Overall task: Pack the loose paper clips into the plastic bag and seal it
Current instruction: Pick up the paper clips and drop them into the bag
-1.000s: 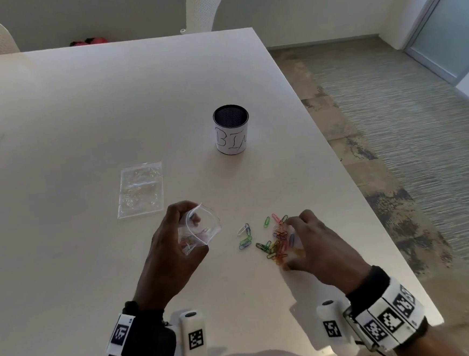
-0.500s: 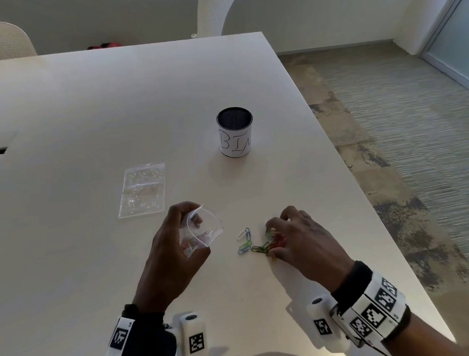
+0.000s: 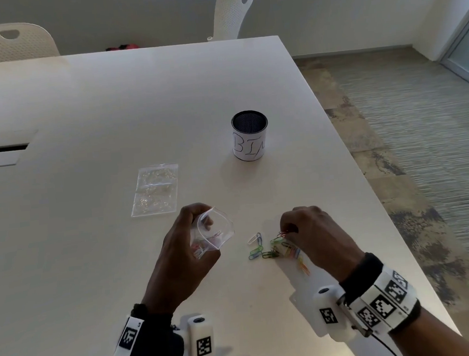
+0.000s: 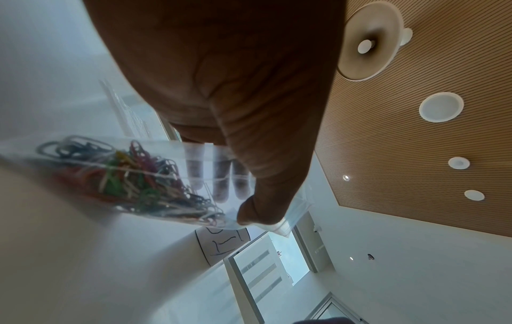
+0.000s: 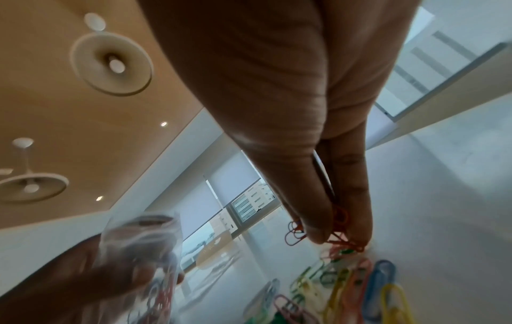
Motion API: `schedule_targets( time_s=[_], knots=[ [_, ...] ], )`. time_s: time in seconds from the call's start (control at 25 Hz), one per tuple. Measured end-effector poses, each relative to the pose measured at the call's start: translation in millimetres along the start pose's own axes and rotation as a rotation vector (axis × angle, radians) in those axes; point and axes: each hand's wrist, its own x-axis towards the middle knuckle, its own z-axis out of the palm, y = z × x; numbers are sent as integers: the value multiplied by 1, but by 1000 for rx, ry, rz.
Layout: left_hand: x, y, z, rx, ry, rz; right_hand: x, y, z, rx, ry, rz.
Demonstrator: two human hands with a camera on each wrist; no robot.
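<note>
My left hand [image 3: 188,249] holds a small clear plastic bag [image 3: 213,232] just above the table, its mouth gaping toward the right. In the left wrist view the bag [image 4: 194,175] holds a tangle of coloured clips [image 4: 133,177], with my thumb pressed on its rim. To its right my right hand [image 3: 313,233] pinches several red paper clips [image 3: 284,233] between thumb and fingers, seen close in the right wrist view as red clips [image 5: 339,228]. Loose coloured paper clips [image 3: 272,250] lie on the table under and left of that hand.
A second flat clear bag [image 3: 155,189] lies on the white table [image 3: 81,105] behind my left hand. A black mesh cup [image 3: 250,136] with a handwritten label stands farther back. The table's right edge [image 3: 368,178] runs close to my right hand. Two white chairs stand beyond the table.
My right hand swept leftward over the clip pile, closed on some red clips and lifted them slightly. The left hand and its bag stayed almost still.
</note>
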Motion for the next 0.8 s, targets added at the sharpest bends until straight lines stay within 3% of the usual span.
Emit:
schedule_targets(
  time_s=[0.28,0.48,0.6,0.68,0.8],
  knots=[
    [0,-1,-1,7,-9,10,1,21,-13,492,98,134],
    [-1,0,0,10,-17,15,-3,10,-20,862,102,234],
    [-1,1,1,2,-15,3,-4,-20,-26,1152,83,155],
    [-2,2,0,-2,-10,-7,-2,-45,-25,1217,73,63],
    [-3,5,1,-7,-4,-6,7,-79,-16,994,110,-101]
  ],
)
